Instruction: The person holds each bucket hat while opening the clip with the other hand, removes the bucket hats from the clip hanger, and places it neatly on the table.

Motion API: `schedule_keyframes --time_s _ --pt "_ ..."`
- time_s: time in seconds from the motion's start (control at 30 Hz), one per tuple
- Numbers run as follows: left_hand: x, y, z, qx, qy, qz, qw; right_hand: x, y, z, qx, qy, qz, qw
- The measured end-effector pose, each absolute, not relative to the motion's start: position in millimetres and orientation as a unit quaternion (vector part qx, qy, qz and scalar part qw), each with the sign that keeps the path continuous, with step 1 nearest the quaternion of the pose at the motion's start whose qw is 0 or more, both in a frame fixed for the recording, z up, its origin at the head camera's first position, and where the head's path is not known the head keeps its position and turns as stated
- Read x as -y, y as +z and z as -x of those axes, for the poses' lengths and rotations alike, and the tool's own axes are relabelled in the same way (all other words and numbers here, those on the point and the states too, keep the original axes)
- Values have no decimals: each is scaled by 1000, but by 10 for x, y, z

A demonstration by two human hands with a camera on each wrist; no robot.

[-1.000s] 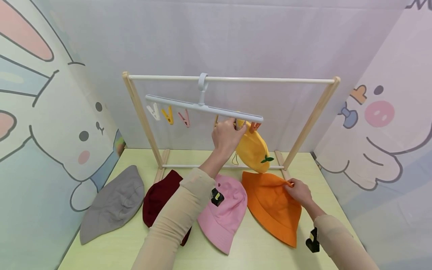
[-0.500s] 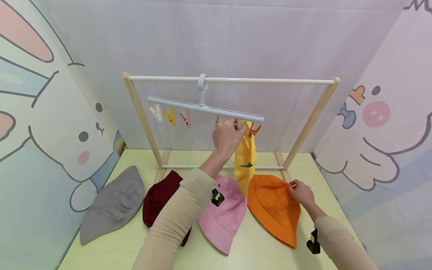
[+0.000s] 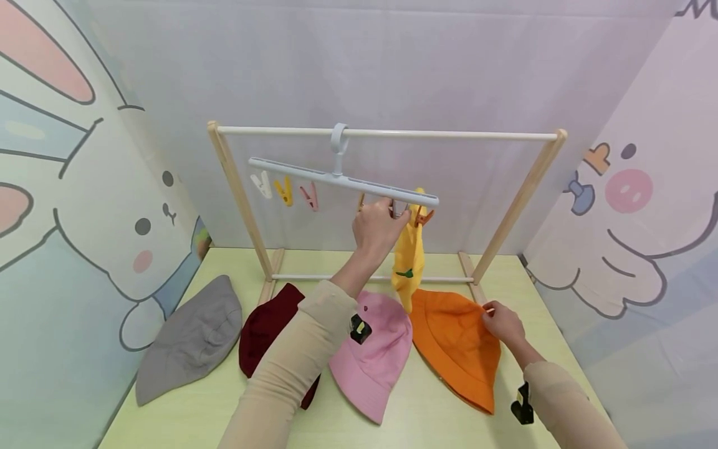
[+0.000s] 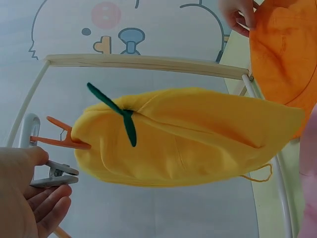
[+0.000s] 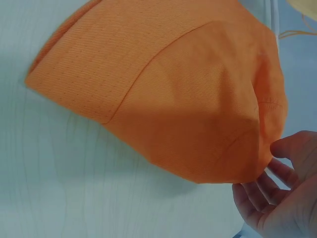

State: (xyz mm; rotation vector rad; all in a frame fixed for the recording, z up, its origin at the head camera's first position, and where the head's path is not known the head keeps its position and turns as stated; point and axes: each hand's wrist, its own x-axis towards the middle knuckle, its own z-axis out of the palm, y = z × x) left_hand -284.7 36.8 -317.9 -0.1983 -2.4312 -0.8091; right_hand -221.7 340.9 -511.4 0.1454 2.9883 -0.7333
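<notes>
Below the right half of the light blue hanger (image 3: 342,181), my left hand (image 3: 374,229) pinches a grey clothespin (image 4: 55,176) between thumb and fingers. Beside it a yellow hat (image 3: 408,262) with a green leaf dangles from an orange clothespin (image 4: 62,136). In the head view the hat is seen nearly edge-on; the left wrist view shows its broad side. My right hand (image 3: 505,323) grips the crown end of an orange bucket hat (image 3: 457,346) lying on the table. In the right wrist view the thumb lies on the cloth, with the fingertips partly hidden under it.
A white-barred wooden rack (image 3: 449,135) carries the hanger. White (image 3: 261,184), yellow (image 3: 284,191) and pink (image 3: 309,196) clothespins hang on its left half. Pink (image 3: 367,362), dark red (image 3: 269,327) and grey (image 3: 193,340) hats lie along the table, the dark red one partly behind my left forearm.
The yellow hat has swung left and turned from its broad side to nearly edge-on, its orange clothespin turning too. My right hand has shifted slightly right. The left hand keeps its place.
</notes>
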Motion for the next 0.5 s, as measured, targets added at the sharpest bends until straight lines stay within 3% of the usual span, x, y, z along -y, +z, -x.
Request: schedule_keyframes --time_s 0.5 --pt "-374 -3161 2832 909 -294 75 287 -3418 -5071 2162 -970 -238 -22 36"
